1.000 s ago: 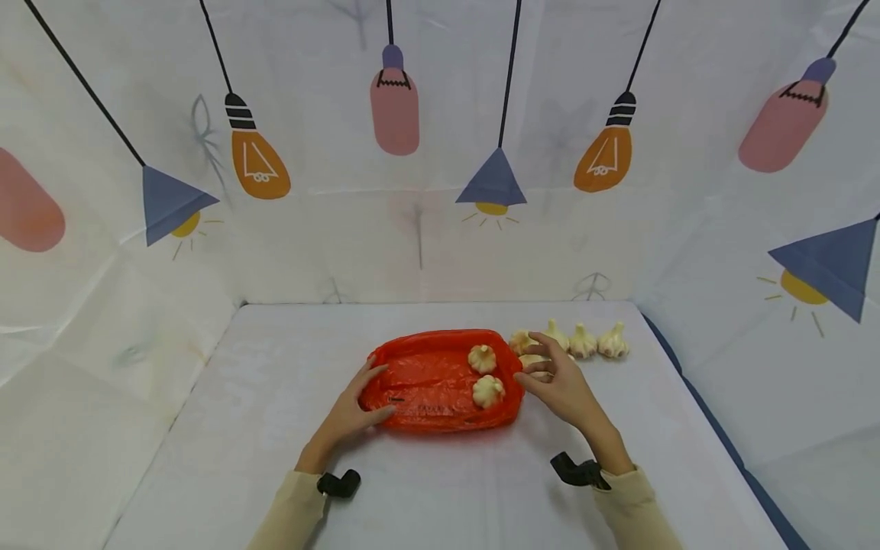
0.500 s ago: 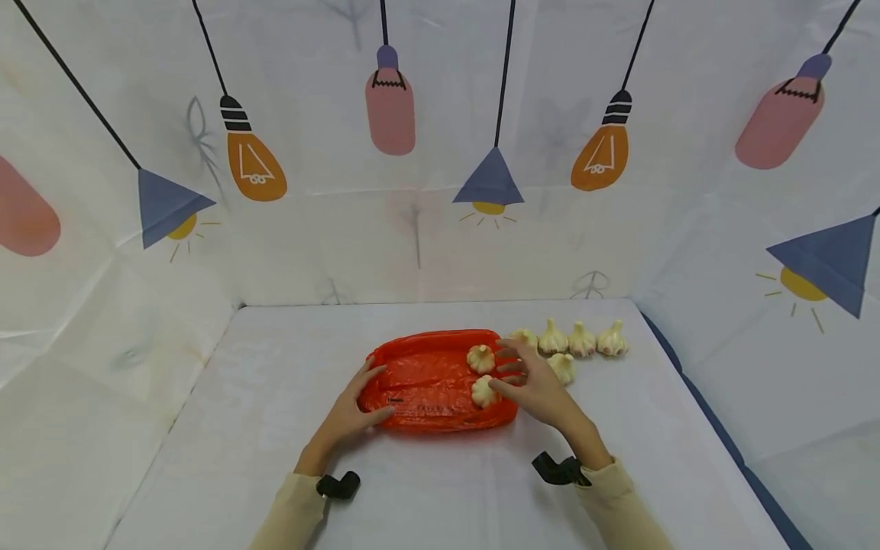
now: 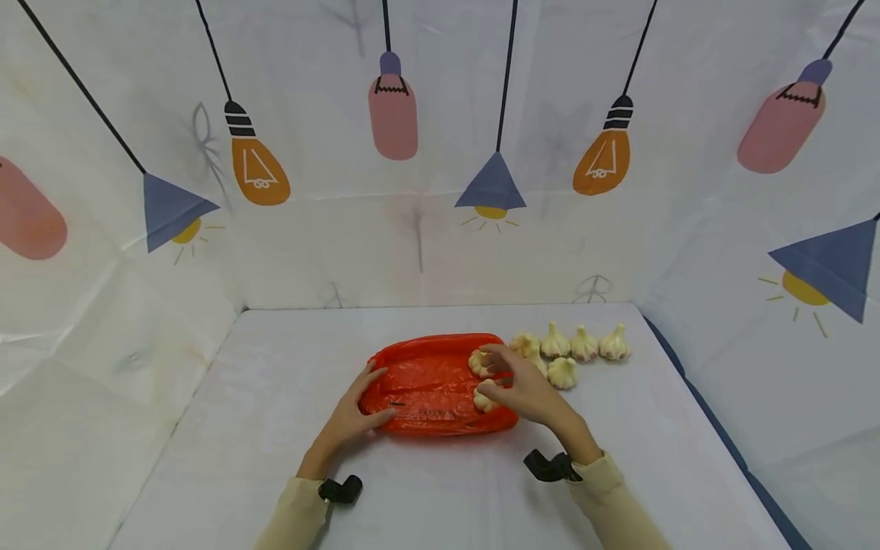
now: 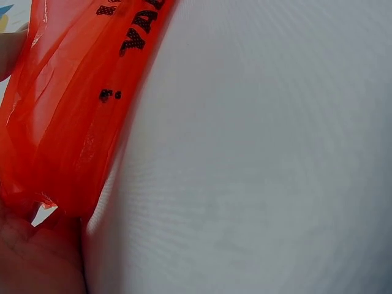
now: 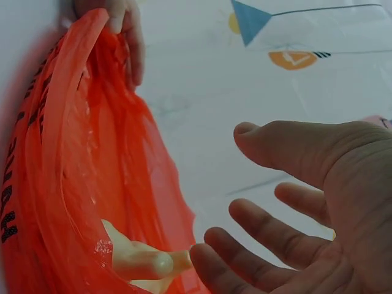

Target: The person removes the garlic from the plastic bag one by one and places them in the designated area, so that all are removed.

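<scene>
A red plastic bag [image 3: 429, 382] lies flat in the middle of the white table [image 3: 275, 428]. My left hand [image 3: 352, 412] grips its left edge between thumb and fingers; the wrist view shows the bag [image 4: 67, 110] close up. Two garlic bulbs lie at the bag's right end, one at the back [image 3: 476, 361] and one at the front [image 3: 481, 399]. My right hand [image 3: 491, 374] hovers over them with its fingers spread and holds nothing. In the right wrist view the open right hand [image 5: 229, 190] is beside a garlic bulb [image 5: 144, 262] in the bag [image 5: 67, 184].
Several loose garlic bulbs lie on the table right of the bag, a row at the back [image 3: 583, 344] and one nearer [image 3: 562, 373]. Printed cloth walls [image 3: 440, 229] close the table in on the left, back and right.
My right hand has moved left, from the loose garlic on the table to over the bag's right end. The left hand and the bag have stayed put.
</scene>
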The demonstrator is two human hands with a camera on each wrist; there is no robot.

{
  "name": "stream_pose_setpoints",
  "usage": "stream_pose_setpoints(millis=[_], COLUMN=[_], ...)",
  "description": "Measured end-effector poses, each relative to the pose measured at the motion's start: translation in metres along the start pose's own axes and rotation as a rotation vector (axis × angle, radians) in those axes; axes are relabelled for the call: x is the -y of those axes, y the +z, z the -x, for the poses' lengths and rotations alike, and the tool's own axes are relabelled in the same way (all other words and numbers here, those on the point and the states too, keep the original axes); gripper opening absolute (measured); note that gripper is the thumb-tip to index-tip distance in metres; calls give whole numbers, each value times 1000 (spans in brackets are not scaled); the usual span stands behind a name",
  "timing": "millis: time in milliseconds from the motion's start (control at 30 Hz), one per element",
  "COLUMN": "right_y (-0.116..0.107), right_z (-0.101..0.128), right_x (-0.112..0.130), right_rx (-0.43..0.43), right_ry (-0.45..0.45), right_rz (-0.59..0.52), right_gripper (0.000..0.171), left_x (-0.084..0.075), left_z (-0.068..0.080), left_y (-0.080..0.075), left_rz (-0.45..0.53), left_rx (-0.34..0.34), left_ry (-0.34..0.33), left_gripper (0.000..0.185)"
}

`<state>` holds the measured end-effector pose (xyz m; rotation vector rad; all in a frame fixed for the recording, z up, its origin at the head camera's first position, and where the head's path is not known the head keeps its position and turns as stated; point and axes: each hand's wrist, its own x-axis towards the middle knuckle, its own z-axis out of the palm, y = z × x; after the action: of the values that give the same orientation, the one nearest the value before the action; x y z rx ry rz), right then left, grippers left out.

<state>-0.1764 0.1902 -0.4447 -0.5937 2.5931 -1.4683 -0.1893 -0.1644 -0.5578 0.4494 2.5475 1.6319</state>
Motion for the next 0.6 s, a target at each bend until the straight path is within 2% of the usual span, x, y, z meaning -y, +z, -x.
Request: stream_pose_setpoints(millis=[400, 600], right_y=[-2, -1], right_z=[2, 5], right_x=[-8, -11], right_rx=[31, 44], right_ry=[0, -26], right_rz=[85, 80], right_gripper=[50, 45], left_x=[-4, -2], left_z=[-1, -1], left_y=[0, 1], left_rz=[6, -11], left_rx=[3, 5], left_ry=[-35, -30], left_gripper=[82, 83])
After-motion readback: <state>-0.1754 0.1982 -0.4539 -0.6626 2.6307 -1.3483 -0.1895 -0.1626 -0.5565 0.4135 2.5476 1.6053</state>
